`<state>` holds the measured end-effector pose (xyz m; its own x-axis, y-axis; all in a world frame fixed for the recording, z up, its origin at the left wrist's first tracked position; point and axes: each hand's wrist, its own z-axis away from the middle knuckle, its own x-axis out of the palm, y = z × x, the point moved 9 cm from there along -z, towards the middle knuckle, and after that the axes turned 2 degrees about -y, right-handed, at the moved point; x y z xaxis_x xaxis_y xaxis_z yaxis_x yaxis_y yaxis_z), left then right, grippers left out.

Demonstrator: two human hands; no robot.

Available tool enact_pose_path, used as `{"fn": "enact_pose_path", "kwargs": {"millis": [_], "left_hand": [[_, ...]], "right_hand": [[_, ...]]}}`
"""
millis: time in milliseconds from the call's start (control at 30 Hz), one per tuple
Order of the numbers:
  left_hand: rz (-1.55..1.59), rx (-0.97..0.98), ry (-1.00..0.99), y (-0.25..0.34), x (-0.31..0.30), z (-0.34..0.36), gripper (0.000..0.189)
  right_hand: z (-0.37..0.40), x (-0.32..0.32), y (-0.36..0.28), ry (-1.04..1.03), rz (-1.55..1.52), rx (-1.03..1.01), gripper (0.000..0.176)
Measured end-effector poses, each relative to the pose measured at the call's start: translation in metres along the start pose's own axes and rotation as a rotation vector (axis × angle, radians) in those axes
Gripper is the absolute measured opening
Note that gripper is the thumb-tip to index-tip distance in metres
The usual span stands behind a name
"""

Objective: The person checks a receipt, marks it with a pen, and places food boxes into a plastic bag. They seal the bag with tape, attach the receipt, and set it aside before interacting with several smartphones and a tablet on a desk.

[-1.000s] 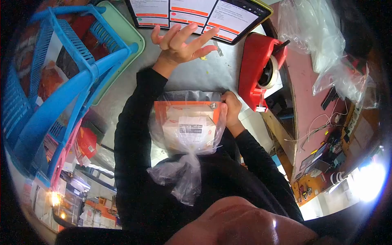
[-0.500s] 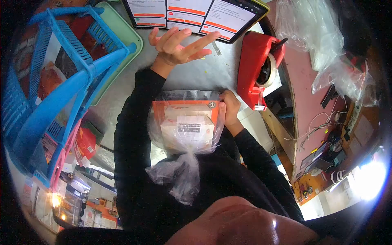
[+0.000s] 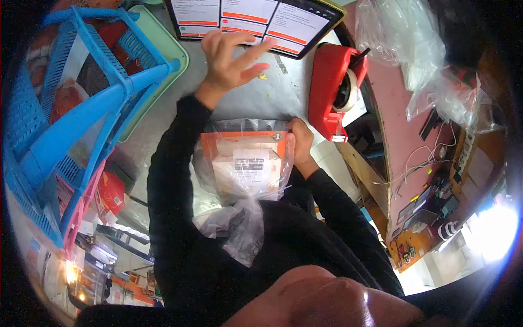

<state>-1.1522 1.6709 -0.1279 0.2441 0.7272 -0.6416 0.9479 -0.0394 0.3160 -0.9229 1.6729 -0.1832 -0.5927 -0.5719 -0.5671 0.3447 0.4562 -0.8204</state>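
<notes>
My left hand (image 3: 229,62) is at the lower edge of a tablet (image 3: 297,27), fingers spread, the index finger reaching across the screen's bottom. White panels with orange bars fill that screen. My right hand (image 3: 302,140) grips the upper right edge of a clear plastic bag (image 3: 245,226), fingers wrapped around it. The bag rests against my body, its gathered neck knotted and hanging toward me. Through the plastic show pale cartons (image 3: 223,169) with a white printed label (image 3: 249,166), and an orange panel behind them.
A red tape dispenser (image 3: 327,90) stands on the grey table (image 3: 261,101), to the right. At left, a blue plastic rack (image 3: 103,101) sits over a pale green tray (image 3: 182,52). Clear plastic bags (image 3: 419,49) lie at upper right, above loose white cables (image 3: 417,169).
My left hand has turned slightly, its fingers now bunching further over the tablet's lower edge. My right hand keeps its grip on the bag. The whole view has shifted a little.
</notes>
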Motion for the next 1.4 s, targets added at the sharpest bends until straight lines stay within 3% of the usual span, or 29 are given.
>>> {"fn": "enact_pose_path", "kwargs": {"millis": [33, 100, 233, 267, 333, 367, 400, 467, 533, 567, 600, 633, 667, 700, 733, 800, 833, 867, 933, 967, 1000, 1067, 1133, 1200, 1233, 1267, 1367, 1400], "left_hand": [[0.290, -0.181, -0.228, -0.010, 0.006, -0.005, 0.056], [0.796, -0.592, -0.379, -0.006, -0.019, -0.008, 0.068], [1.185, -0.261, -0.758, 0.072, -0.093, -0.001, 0.098], [1.173, -0.244, -0.753, 0.084, -0.110, -0.003, 0.098], [0.800, -0.304, -0.858, 0.097, -0.128, 0.006, 0.101], [0.809, -0.370, -0.813, 0.099, -0.134, 0.017, 0.083], [0.786, -0.357, -0.817, 0.114, -0.135, 0.036, 0.083], [0.123, -0.183, -0.720, 0.134, -0.140, 0.074, 0.056], [0.086, -0.161, -0.489, 0.152, -0.146, 0.085, 0.027], [0.059, -0.135, -0.483, 0.160, -0.142, 0.088, 0.027], [0.114, -0.300, -0.352, 0.150, -0.146, 0.083, 0.019], [0.179, -0.464, -0.219, 0.145, -0.155, 0.083, 0.013], [0.161, -0.427, -0.205, 0.164, -0.162, 0.065, 0.013], [0.197, -0.382, -0.192, 0.187, -0.170, 0.038, 0.015], [0.240, -0.345, -0.187, 0.217, -0.178, 0.013, 0.018], [0.296, -0.343, -0.140, 0.280, -0.209, -0.028, 0.022], [0.394, -0.333, -0.177, 0.309, -0.217, -0.044, 0.025], [0.496, -0.319, -0.219, 0.343, -0.223, -0.058, 0.028], [0.661, -0.232, -0.260, 0.422, -0.231, -0.088, 0.029], [0.806, -0.183, -0.287, 0.466, -0.233, -0.097, 0.030], [0.845, -0.149, -0.279, 0.509, -0.234, -0.104, 0.030], [1.110, -0.149, -0.393, 0.595, -0.222, -0.109, 0.029], [1.150, 0.044, -0.433, 0.676, -0.223, -0.114, 0.022], [1.164, 0.593, -0.349, 0.763, -0.248, -0.107, 0.025], [0.984, 0.836, -0.342, 0.793, -0.252, -0.097, 0.037], [0.911, 0.899, -0.470, 0.821, -0.252, -0.093, 0.061], [0.959, 0.923, -0.556, 0.890, -0.252, -0.107, 0.088], [0.877, 0.874, -0.403, 0.906, -0.254, -0.115, 0.074]], "right_hand": [[-0.002, -0.001, 0.000, -0.006, 0.001, 0.008, 0.037], [0.001, 0.000, 0.004, 0.001, 0.025, -0.003, 0.038], [-0.002, 0.002, -0.002, -0.005, 0.014, -0.026, 0.038], [-0.002, 0.001, -0.002, 0.001, 0.032, -0.023, 0.037], [-0.002, -0.002, -0.002, 0.015, 0.048, -0.042, 0.034], [-0.003, -0.002, -0.003, 0.009, 0.057, -0.036, 0.031], [-0.004, 0.000, -0.004, 0.004, 0.059, -0.032, 0.028], [-0.001, -0.001, -0.007, 0.070, 0.049, -0.078, 0.023], [-0.003, -0.002, -0.008, 0.051, 0.072, -0.043, 0.018], [-0.005, -0.006, -0.012, 0.061, 0.052, -0.037, 0.020], [-0.005, -0.015, -0.022, 0.093, 0.038, -0.065, 0.020], [-0.001, -0.019, -0.017, 0.060, -0.074, 0.064, 0.023], [0.004, -0.021, -0.011, 0.024, -0.188, 0.186, 0.026], [0.020, -0.017, 0.019, 0.042, -0.375, 0.309, 0.038], [0.031, -0.042, 0.009, 0.064, -0.382, 0.283, 0.038], [0.094, -0.063, 0.003, -0.095, -1.016, 0.547, 0.052], [0.126, -0.069, 0.005, -0.222, -1.226, 0.566, 0.073], [0.156, -0.095, -0.002, -0.185, -1.230, 0.549, 0.073], [0.215, -0.164, -0.059, -0.301, -1.535, 0.349, 0.086], [0.242, -0.202, -0.077, -0.152, -1.654, 0.318, 0.098], [0.271, -0.235, -0.084, -0.082, -1.817, 0.186, 0.098], [0.334, -0.307, -0.090, 0.167, -1.834, 0.013, 0.098], [0.399, -0.375, -0.113, 0.360, -1.723, -0.054, 0.096], [0.453, -0.430, -0.119, 0.595, -1.630, -0.196, 0.093], [0.479, -0.456, -0.122, 0.697, -1.604, -0.330, 0.092], [0.503, -0.475, -0.127, 0.770, -1.602, -0.391, 0.091], [0.568, -0.520, -0.118, 0.867, -1.621, -0.495, 0.080], [0.582, -0.529, -0.115, 0.831, -1.665, -0.476, 0.077]]}}
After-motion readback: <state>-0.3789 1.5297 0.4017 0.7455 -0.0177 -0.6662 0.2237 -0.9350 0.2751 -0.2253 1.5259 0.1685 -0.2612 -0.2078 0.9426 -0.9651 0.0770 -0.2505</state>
